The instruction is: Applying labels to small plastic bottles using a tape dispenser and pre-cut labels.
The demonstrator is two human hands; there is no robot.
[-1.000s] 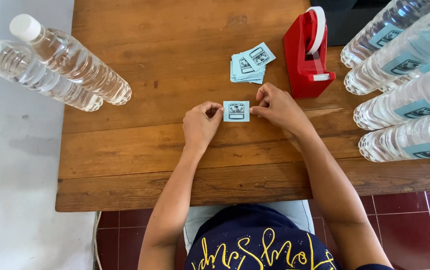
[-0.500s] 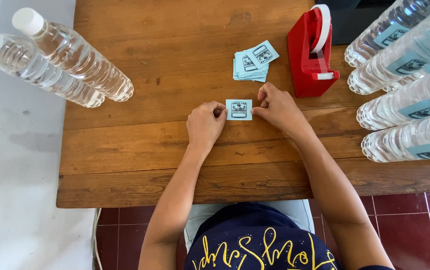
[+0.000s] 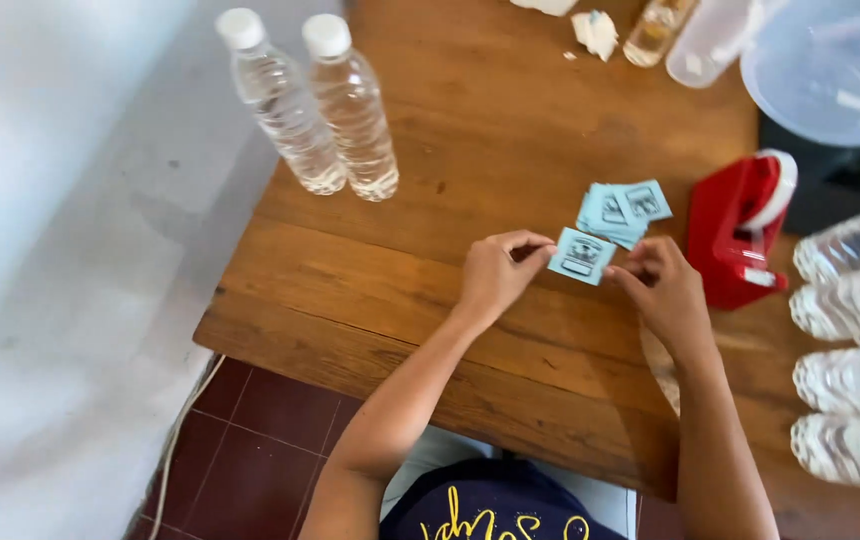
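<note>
- Small pale-blue rectangular paper label w/ dark printed picture is held up just above the brown wooden table, between both hands, tilted a bit.
- Left hand: fingers curled, thumb + forefinger pinching the label's left edge.
- Right hand: fingertips pinching the label's right edge, rest of hand loosely closed.
- Handling, as judged: v. light, thin, floppy; creases or tears easily, prob. not slippery. Best held by opposite edges w/ a light fingertip pinch, as here; a hard squeeze would crumple it.
- Loose stack of matching pale-blue labels lies on the table just behind the held one.
- Red plastic tape dispenser w/ white roll stands just right of the stack, near the right hand.
- Two clear plastic water bottles w/ white caps lie side by side, well apart to the left.
- Row of clear bottles on their sides along the right edge.
</note>
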